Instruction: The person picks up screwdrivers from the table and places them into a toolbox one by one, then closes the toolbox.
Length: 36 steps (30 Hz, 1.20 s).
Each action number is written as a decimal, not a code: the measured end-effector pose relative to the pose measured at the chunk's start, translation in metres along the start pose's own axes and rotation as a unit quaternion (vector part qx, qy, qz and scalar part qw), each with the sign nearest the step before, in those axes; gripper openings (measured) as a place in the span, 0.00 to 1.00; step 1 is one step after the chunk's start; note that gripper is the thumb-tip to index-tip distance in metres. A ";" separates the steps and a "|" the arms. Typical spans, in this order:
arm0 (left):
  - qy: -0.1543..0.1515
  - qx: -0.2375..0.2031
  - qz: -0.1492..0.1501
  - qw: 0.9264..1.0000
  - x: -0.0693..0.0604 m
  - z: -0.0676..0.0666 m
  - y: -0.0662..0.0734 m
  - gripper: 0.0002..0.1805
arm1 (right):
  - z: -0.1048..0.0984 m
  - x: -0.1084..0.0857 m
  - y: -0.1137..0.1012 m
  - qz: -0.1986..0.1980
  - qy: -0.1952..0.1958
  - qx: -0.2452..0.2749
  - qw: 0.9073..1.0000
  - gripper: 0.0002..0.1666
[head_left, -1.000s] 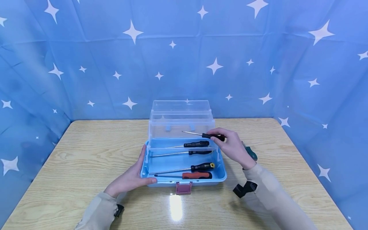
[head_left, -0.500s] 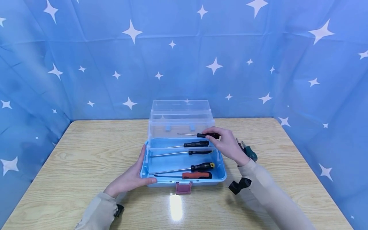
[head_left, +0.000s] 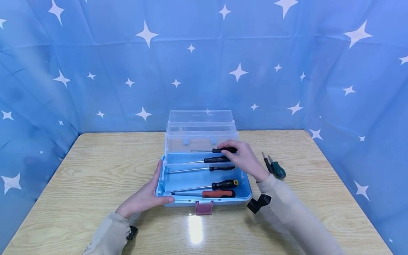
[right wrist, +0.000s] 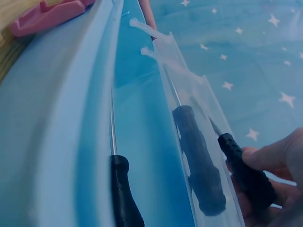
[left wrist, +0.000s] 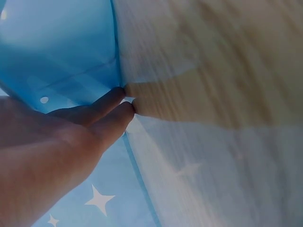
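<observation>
The right hand (head_left: pixel 243 157) pinches a black-handled screwdriver (head_left: pixel 217 150), shaft pointing left, roughly parallel to the blue toolbox's front edge (head_left: pixel 229 202).

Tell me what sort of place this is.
Probably a makeshift filming spot rather than a real workshop. A blue backdrop with white stars closes in the back and sides of a single wood-grain table, where an open blue toolbox with screwdrivers in it stands.
</observation>
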<state>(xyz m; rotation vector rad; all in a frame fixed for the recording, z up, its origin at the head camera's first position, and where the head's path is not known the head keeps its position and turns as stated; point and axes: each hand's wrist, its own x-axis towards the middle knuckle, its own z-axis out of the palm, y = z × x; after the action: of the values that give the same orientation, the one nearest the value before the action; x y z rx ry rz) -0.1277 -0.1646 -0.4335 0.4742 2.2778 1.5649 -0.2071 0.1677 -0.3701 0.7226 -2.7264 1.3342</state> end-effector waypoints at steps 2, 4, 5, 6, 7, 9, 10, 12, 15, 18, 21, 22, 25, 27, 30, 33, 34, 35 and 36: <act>0.001 0.001 -0.003 1.000 0.000 0.000 0.000 0.66 | 0.002 0.002 -0.001 -0.002 -0.001 0.002 1.000 0.12; 0.001 0.001 -0.005 1.000 0.000 0.000 0.000 0.66 | 0.005 0.004 -0.002 -0.004 -0.001 0.003 1.000 0.12; 0.001 0.001 -0.005 1.000 0.000 0.000 0.000 0.66 | 0.006 0.005 -0.002 -0.006 -0.001 0.002 1.000 0.12; 0.000 0.001 -0.004 1.000 0.000 0.000 0.000 0.66 | 0.007 0.006 -0.003 -0.005 0.000 0.002 1.000 0.11; 0.000 0.000 -0.004 1.000 0.000 0.000 0.000 0.66 | 0.007 0.007 -0.003 -0.008 0.000 0.001 1.000 0.12; -0.001 -0.003 -0.001 1.000 0.001 0.000 0.000 0.66 | 0.009 0.009 -0.004 -0.009 0.000 -0.001 1.000 0.11; -0.002 -0.004 0.000 1.000 0.001 0.000 -0.001 0.66 | 0.009 0.010 -0.005 -0.010 0.000 -0.003 1.000 0.11; -0.003 -0.009 0.002 1.000 0.001 0.000 -0.001 0.66 | 0.010 0.011 -0.006 -0.010 0.002 -0.002 1.000 0.11; -0.004 -0.013 0.005 1.000 0.001 0.000 -0.001 0.66 | 0.011 0.012 -0.007 -0.009 0.005 0.001 1.000 0.10; -0.005 -0.014 0.006 1.000 0.001 0.000 -0.002 0.66 | 0.011 0.013 -0.007 -0.002 0.017 0.004 1.000 0.10; -0.005 -0.011 0.001 1.000 0.001 0.000 -0.001 0.66 | 0.009 0.012 -0.006 0.000 0.033 0.006 0.999 0.09; -0.004 -0.009 -0.001 1.000 0.001 0.000 -0.001 0.66 | 0.009 0.011 -0.006 -0.001 0.038 0.005 0.999 0.09; -0.004 -0.008 -0.007 1.000 0.000 0.000 0.000 0.66 | 0.007 0.008 -0.004 -0.003 0.049 -0.002 0.999 0.09; -0.003 -0.009 -0.008 1.000 0.000 0.000 0.000 0.66 | 0.005 0.006 -0.003 -0.001 0.054 -0.006 0.999 0.08; -0.004 -0.011 -0.008 1.000 0.000 0.000 0.000 0.66 | 0.002 0.002 -0.002 0.006 0.057 -0.007 0.998 0.09; -0.004 -0.009 -0.007 1.000 0.000 0.000 0.000 0.66 | -0.001 -0.001 0.000 0.009 0.060 -0.006 0.998 0.09; -0.004 -0.008 -0.006 1.000 0.000 0.000 0.000 0.66 | -0.001 -0.002 0.001 0.010 0.060 -0.007 0.998 0.09; -0.004 -0.008 -0.005 1.000 0.000 0.000 0.000 0.66 | -0.003 -0.003 0.001 0.011 0.061 -0.007 0.998 0.09; -0.003 -0.007 -0.005 1.000 0.000 0.000 0.000 0.66 | -0.004 -0.004 0.002 0.014 0.060 -0.008 0.998 0.09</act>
<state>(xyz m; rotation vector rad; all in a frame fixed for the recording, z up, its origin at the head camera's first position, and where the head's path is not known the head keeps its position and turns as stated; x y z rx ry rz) -0.1275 -0.1647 -0.4334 0.4637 2.2585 1.5723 -0.2052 0.1728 -0.3699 0.5838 -2.6588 1.3149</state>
